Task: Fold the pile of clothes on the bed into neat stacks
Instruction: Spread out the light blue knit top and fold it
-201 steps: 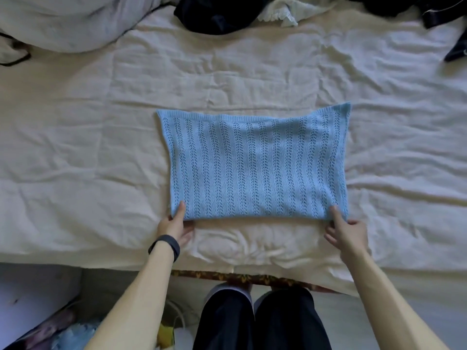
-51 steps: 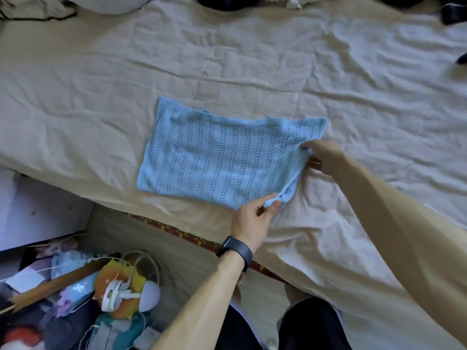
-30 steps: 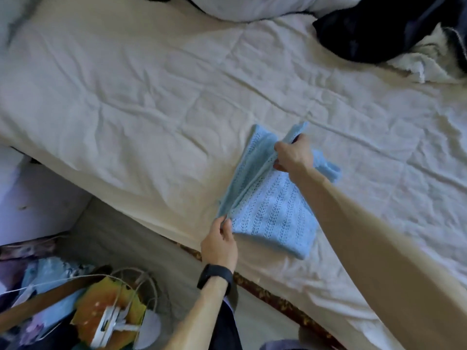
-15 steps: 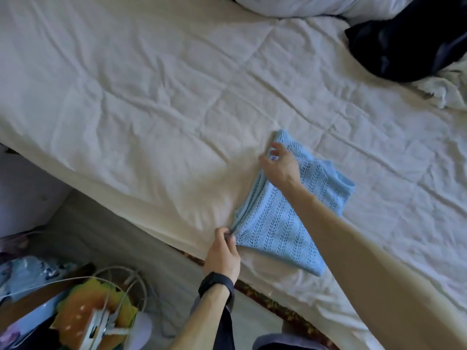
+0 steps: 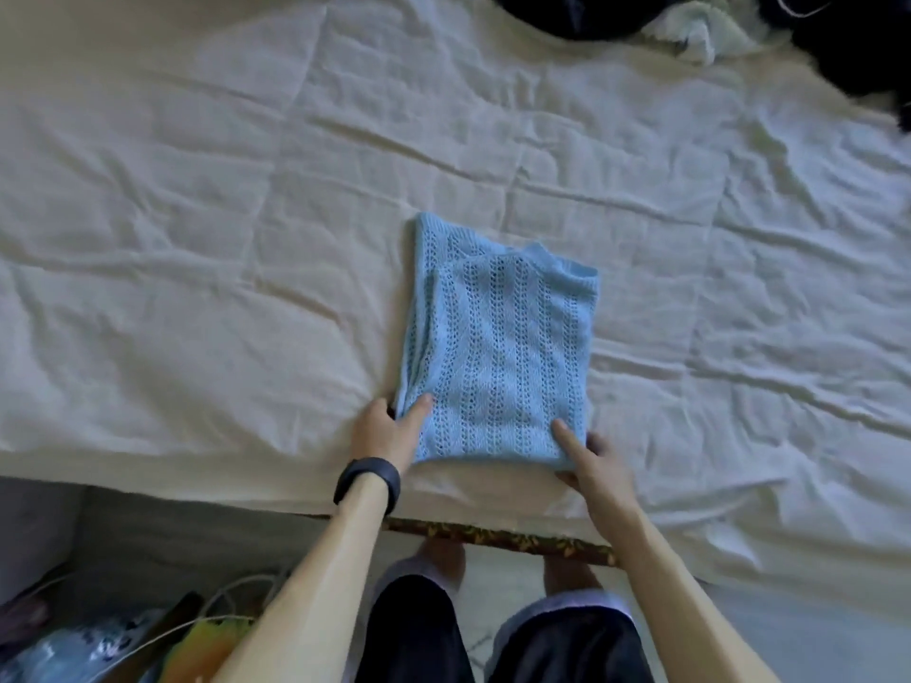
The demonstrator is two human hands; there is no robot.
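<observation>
Now the left hand (image 5: 387, 433) pinches the near-left corner of the folded blue knit top (image 5: 498, 347), thumb laid over it, and the right hand (image 5: 599, 468) pinches the near-right corner, the garment lying flat on the bed sheet (image 5: 197, 288) just beyond both hands.

Top edge cuts off dark clothes (image 5: 591, 12); floor clutter (image 5: 98, 648) blurred; both hands (image 5: 384, 428) (image 5: 599, 465) part-hidden under blue knit (image 5: 498, 357).

No readable text anywhere tbh. Blue knit top (image 5: 498, 357) shows no print or label facing up, black wristband (image 5: 367, 478) face is blank from here, and the floor clutter (image 5: 123, 643) bottom-left is way too blurry to make out.
</observation>
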